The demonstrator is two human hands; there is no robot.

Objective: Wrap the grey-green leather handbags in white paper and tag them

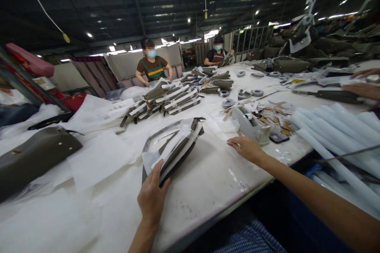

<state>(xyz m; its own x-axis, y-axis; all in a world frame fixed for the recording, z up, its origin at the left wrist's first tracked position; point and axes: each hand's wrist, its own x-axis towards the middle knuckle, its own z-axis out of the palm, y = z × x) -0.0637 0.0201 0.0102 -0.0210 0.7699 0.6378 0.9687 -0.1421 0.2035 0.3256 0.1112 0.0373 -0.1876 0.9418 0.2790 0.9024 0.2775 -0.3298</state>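
Note:
My left hand (152, 197) grips the near end of a dark olive bag strap piece (175, 148) wrapped in white paper, holding it on the white table (208, 182). My right hand (247, 148) lies flat on the table with its fingers stretched out, right beside a grey tape dispenser (251, 123). A dark phone-like thing (278, 137) lies just behind the dispenser.
A grey bag (32, 157) lies at the left on white paper sheets (97, 154). Stacks of wrapped strap pieces (175, 97) and tape rolls (251, 93) fill the middle. White tubes (335, 126) lie at right. Two masked people work at the far side; another person's hands (363, 85) show at right.

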